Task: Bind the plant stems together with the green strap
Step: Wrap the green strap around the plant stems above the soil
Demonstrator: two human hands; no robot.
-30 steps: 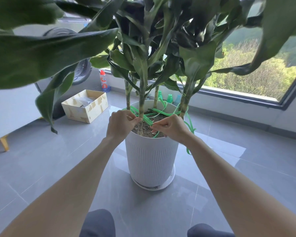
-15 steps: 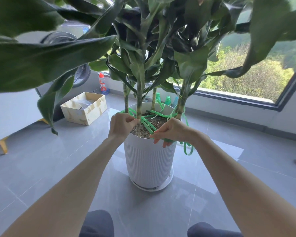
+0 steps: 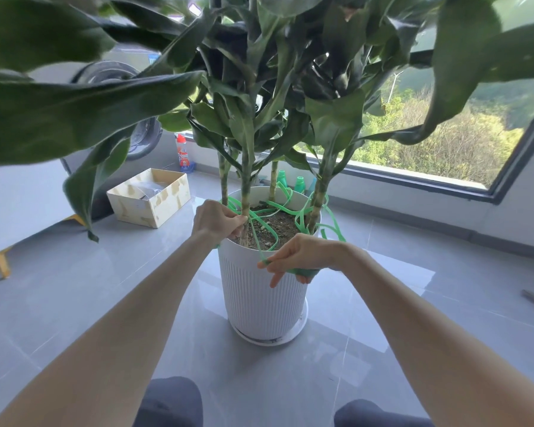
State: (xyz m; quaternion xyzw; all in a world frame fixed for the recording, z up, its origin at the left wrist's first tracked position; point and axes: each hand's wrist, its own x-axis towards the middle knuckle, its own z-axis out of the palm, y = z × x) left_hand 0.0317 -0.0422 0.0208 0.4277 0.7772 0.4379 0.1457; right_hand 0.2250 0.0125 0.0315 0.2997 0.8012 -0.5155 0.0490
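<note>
Pinching the green strap [image 3: 255, 236] against the front stem [image 3: 245, 192] with our left hand [image 3: 218, 221], while our right hand [image 3: 299, 257] is gripping a bunched length just outside the white pot [image 3: 259, 300]. We're barely getting started tbh: most of it is lying in loose loops on the soil [image 3: 277, 226], nothing's pulling the other stems [image 3: 319, 195] in, no knot.

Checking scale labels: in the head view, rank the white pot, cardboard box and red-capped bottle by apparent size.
Largest: white pot
cardboard box (farther back, so its real size against the pot is unsure)
red-capped bottle
</note>
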